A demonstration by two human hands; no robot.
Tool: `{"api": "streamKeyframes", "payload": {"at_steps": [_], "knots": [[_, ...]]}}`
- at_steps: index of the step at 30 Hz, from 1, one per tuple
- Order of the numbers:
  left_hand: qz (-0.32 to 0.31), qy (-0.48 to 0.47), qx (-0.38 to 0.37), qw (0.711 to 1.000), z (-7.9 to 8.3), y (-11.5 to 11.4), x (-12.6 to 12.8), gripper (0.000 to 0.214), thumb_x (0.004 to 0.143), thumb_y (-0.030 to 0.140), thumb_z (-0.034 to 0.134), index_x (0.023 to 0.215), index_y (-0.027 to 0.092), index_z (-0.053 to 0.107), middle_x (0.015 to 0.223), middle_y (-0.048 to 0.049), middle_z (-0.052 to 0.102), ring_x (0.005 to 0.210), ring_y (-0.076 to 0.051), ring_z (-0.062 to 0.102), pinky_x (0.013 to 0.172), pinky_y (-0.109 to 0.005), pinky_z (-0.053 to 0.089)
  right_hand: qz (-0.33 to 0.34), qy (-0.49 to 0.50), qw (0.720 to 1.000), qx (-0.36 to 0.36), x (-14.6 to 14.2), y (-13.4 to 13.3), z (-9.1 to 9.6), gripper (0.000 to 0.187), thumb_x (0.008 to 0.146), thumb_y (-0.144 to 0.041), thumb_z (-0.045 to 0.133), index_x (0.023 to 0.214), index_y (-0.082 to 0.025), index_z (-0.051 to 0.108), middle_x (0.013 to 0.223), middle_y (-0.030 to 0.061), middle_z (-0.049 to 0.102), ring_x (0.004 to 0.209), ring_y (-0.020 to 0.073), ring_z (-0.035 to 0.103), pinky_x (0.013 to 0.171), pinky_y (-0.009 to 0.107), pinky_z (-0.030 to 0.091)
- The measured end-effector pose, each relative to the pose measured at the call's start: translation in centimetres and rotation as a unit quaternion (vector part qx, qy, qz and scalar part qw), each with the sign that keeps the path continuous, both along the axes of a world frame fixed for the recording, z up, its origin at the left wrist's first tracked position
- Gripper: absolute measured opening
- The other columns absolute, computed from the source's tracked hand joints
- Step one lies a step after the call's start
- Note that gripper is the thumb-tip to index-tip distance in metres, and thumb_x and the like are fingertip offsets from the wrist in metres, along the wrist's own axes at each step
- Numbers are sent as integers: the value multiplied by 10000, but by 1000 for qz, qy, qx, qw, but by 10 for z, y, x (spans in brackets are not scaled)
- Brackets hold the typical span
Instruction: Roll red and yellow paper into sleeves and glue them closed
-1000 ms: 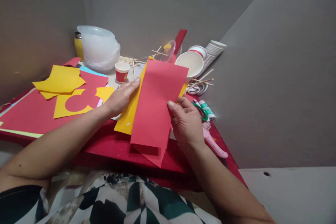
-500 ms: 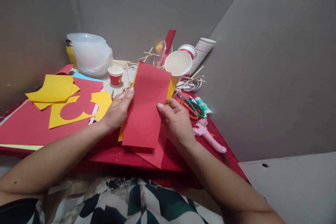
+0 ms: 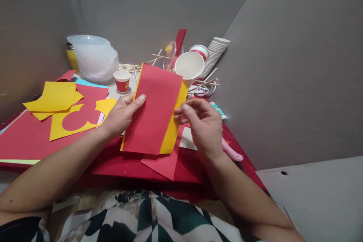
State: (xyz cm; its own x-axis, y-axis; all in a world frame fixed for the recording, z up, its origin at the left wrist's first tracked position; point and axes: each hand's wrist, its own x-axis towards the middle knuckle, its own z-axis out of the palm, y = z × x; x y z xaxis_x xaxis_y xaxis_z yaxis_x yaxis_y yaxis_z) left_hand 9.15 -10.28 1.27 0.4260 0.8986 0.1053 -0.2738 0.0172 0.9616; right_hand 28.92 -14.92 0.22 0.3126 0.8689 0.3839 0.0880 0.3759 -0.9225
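Note:
My left hand (image 3: 122, 114) grips the left edge of a red paper sheet (image 3: 151, 109) stacked on a yellow paper sheet (image 3: 173, 126), thumb on top, holding both tilted above the red table (image 3: 119, 164). My right hand (image 3: 202, 124) is at the right edge of the yellow sheet, fingers curled with thumb and fingertips close together at the paper's edge. Another red paper piece (image 3: 166, 164) lies flat under them.
Yellow cut-outs (image 3: 64, 111) lie on red sheets at left. At the back stand a plastic bowl stack in a bag (image 3: 93, 56), a small red cup (image 3: 121, 80), a white paper cup (image 3: 189, 66), stacked cups (image 3: 215, 51) and wooden sticks (image 3: 205, 81). A pink tool (image 3: 232, 153) lies right. Grey walls enclose the table.
The yellow sheet has slid out to the right of the red one. My right hand let go of the red sheet's edge and moved right to the yellow edge, covering the scissors.

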Motion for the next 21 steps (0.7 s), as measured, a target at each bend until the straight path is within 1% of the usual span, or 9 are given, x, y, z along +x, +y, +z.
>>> {"api": "streamKeyframes", "payload": {"at_steps": [2, 4, 6, 9, 11, 13, 15, 17, 21], "knots": [[-18, 3, -30, 999, 4, -1, -2, 340, 850, 455, 699, 1085, 210, 717, 996, -59, 780, 847, -215, 739, 816, -351, 592, -83, -16, 993, 85, 7, -5, 8, 179, 818, -385, 747, 826, -230, 658, 734, -16, 714, 616, 124, 663, 602, 261, 568], [-46, 16, -65, 997, 6, -3, -4, 330, 827, 439, 730, 1067, 213, 736, 982, -61, 786, 822, -213, 743, 794, -337, 597, -146, -26, 978, 148, 14, -10, 18, 129, 848, -371, 726, 838, -252, 677, 766, -14, 708, 674, 135, 670, 670, 282, 573], [-79, 39, -105, 991, 8, -6, -5, 306, 810, 431, 751, 1024, 212, 757, 931, -60, 791, 782, -205, 744, 745, -303, 598, -160, -53, 971, 168, 20, -14, 29, 93, 862, -359, 718, 848, -268, 705, 810, -5, 715, 765, 153, 686, 750, 303, 569], [-134, 72, -149, 977, 7, -10, -6, 267, 816, 418, 754, 980, 210, 775, 865, -57, 793, 744, -190, 742, 699, -269, 595, -92, -127, 980, 124, 30, -17, 45, 107, 856, -367, 727, 872, -264, 751, 871, 14, 739, 829, 171, 691, 814, 325, 552], [-173, 86, -153, 969, 7, -12, -5, 250, 831, 409, 746, 983, 213, 778, 867, -55, 794, 761, -177, 745, 712, -251, 593, -11, -159, 986, 56, 35, -17, 53, 143, 823, -380, 759, 866, -244, 770, 853, 26, 748, 797, 176, 692, 783, 323, 553], [-214, 98, -152, 960, 8, -12, -4, 246, 855, 406, 725, 1007, 219, 775, 898, -54, 795, 789, -166, 747, 741, -239, 589, 61, -158, 985, -14, 38, -16, 58, 178, 769, -377, 807, 853, -222, 783, 844, 38, 754, 783, 184, 695, 736, 310, 558], [-250, 113, -151, 950, 9, -13, -3, 259, 876, 412, 699, 1041, 225, 769, 926, -60, 795, 807, -168, 748, 758, -247, 590, 111, -144, 981, -61, 38, -14, 58, 217, 710, -361, 852, 854, -211, 789, 863, 44, 760, 802, 193, 696, 706, 297, 564], [-273, 130, -148, 942, 10, -13, -2, 280, 882, 422, 689, 1071, 229, 762, 943, -66, 793, 822, -177, 748, 762, -257, 591, 145, -129, 978, -82, 37, -11, 54, 255, 673, -354, 873, 867, -211, 789, 877, 37, 762, 802, 195, 693, 685, 296, 572], [-291, 141, -132, 937, 9, -14, 0, 301, 896, 443, 663, 1098, 240, 756, 966, -61, 790, 833, -170, 743, 748, -235, 583, 186, -89, 973, -103, 34, -6, 41, 240, 699, -395, 848, 827, -205, 776, 763, 13, 740, 657, 162, 667, 578, 272, 551]]}}
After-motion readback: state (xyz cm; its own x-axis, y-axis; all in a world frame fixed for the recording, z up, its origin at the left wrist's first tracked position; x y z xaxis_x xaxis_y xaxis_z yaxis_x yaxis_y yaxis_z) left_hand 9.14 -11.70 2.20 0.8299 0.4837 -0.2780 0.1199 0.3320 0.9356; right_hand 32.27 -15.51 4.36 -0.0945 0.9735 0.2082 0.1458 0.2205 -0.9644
